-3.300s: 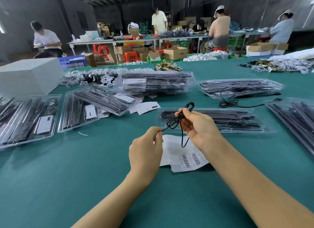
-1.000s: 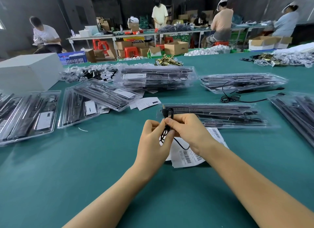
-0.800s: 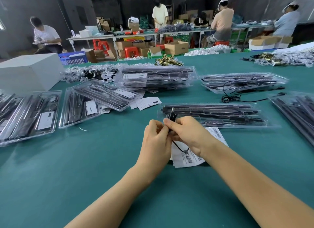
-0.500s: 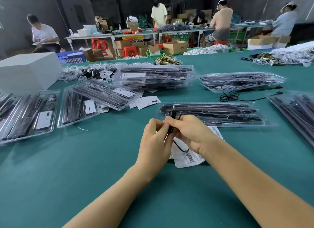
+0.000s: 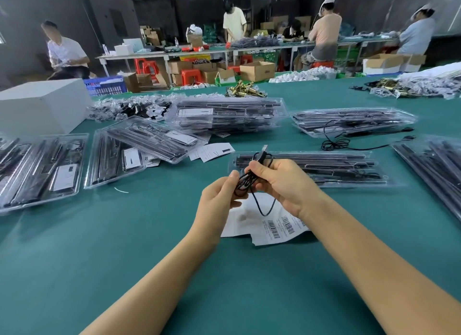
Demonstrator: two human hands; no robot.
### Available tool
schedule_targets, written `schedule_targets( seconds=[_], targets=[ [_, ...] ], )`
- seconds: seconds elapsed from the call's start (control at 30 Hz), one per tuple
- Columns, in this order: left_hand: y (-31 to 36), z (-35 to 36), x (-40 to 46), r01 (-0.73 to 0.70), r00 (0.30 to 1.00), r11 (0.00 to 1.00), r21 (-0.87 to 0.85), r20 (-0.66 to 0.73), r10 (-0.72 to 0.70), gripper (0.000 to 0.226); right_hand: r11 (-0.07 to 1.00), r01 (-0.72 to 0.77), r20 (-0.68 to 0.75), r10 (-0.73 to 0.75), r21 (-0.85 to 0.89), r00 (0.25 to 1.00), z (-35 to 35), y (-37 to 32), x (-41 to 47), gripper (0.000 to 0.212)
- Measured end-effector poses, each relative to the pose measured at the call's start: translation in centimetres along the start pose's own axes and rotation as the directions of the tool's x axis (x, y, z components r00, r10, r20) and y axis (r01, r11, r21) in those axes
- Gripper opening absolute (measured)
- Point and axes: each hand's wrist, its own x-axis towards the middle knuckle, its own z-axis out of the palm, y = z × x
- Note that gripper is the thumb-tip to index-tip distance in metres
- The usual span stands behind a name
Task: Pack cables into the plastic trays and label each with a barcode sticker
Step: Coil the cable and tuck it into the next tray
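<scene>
Above the barcode stickers (image 5: 274,228), both hands' grips clamp one coiled black cable (image 5: 252,182).

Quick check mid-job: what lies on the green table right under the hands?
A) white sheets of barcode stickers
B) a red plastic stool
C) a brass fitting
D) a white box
A: the white sheets of barcode stickers lie flat on the green table below both hands, which hold the thin black coiled cable.

You hold a black cable (image 5: 259,205) over white sheets with black barcode stripes (image 5: 274,228). The table (image 5: 124,247) is teal green. At ten o'clock stands a white box (image 5: 42,105); at twelve o'clock, red stools (image 5: 190,76).
</scene>
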Motion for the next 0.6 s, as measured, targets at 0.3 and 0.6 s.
schedule_targets(
  seconds=[0.3,0.6],
  targets=[
    [0.9,-1.3,0.8,-0.043,0.980,0.987,0.152,0.200,0.012,0.032,0.972,0.151,0.007,-0.152,-0.182,0.988,1.0,1.2,-0.2,0.013],
    [1.3,-1.0,0.5,0.008,0.974,0.993,0.119,0.223,-0.034,0.033,0.971,0.185,0.000,-0.187,-0.154,0.982,1.6,1.8,-0.4,0.016]
  ],
)
